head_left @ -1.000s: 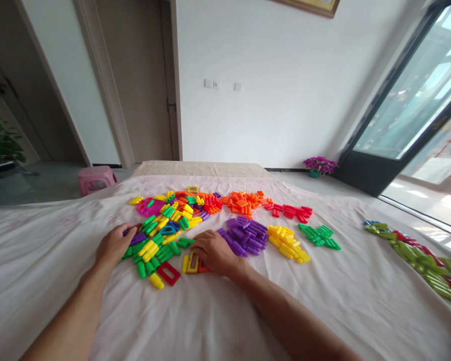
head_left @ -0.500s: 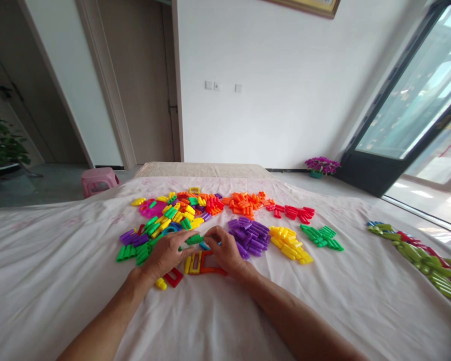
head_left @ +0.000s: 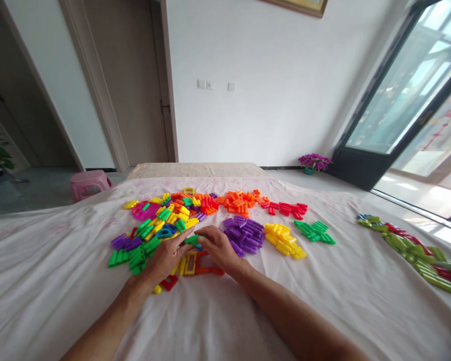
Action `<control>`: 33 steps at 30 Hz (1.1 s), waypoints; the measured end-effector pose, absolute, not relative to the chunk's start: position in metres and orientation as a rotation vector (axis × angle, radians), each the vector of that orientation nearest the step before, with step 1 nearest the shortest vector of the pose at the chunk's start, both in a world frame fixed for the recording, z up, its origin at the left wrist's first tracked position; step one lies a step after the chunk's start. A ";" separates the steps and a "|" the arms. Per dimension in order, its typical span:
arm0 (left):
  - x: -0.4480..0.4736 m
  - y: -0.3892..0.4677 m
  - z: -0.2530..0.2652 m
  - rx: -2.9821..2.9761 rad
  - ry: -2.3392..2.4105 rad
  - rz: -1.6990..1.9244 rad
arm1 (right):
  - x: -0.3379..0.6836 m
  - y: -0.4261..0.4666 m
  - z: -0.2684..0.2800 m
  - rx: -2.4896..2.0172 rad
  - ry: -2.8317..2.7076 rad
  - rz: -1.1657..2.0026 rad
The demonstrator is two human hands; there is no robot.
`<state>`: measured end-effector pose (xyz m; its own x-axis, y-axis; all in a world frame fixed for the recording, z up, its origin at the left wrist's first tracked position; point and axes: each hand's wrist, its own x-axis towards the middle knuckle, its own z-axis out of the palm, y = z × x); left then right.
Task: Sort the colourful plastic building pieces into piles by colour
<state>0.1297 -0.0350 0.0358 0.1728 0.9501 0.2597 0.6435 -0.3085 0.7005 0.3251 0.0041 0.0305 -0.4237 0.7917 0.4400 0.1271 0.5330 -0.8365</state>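
Note:
A green plastic building block (head_left: 191, 240) is between my two hands, just above the sheet. My left hand (head_left: 166, 258) has its thumb and fingers around the left end of it. On the other end, the fingertips of my right hand (head_left: 221, 249) are pinched together. A small blue piece shows partly beneath the right fingers. Below the hands lie a yellow frame piece (head_left: 190, 264), an orange-red frame piece (head_left: 209, 271) and a red frame piece (head_left: 169, 283). Left of my left hand is a mixed heap with several green blocks (head_left: 137, 256).
Purple blocks (head_left: 244, 234) are piled right of my right hand, then yellow blocks (head_left: 283, 241) and green blocks (head_left: 315, 231). Orange blocks (head_left: 240, 201) and red blocks (head_left: 293, 209) lie farther back. Olive-green pieces (head_left: 406, 248) lie at the far right of the sheet (head_left: 225, 321).
The whole view has shifted slightly, so things sit a little farther left. Both hands remain at the green block, with the fingers slightly closer together.

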 end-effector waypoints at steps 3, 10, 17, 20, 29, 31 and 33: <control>0.132 -0.036 0.032 2.037 1.523 0.912 | 0.326 -0.002 0.039 -0.749 -1.982 0.844; 0.087 -0.029 0.029 2.102 1.759 1.328 | 0.387 0.037 0.074 -1.070 -1.928 0.371; 0.009 -0.027 0.013 1.524 2.393 1.459 | 0.524 0.079 0.096 -1.828 -1.621 0.003; -0.001 -0.025 0.008 1.389 2.427 1.525 | 0.566 0.077 0.092 -2.024 -1.442 -0.057; 0.009 -0.015 0.008 1.171 1.989 1.886 | 0.590 0.070 0.096 -2.079 -1.145 -0.163; 0.012 -0.015 0.014 1.132 1.933 1.899 | 0.563 0.076 0.101 -1.895 -1.334 -0.061; 0.009 -0.017 0.019 1.135 1.936 1.922 | 0.522 0.076 0.103 -1.715 -1.549 0.071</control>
<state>0.0093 -0.0168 0.0188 -0.6899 0.6200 0.3737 0.3781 -0.1316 0.9164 0.5220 0.0762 0.1030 0.2466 0.8553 0.4557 0.8099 0.0764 -0.5816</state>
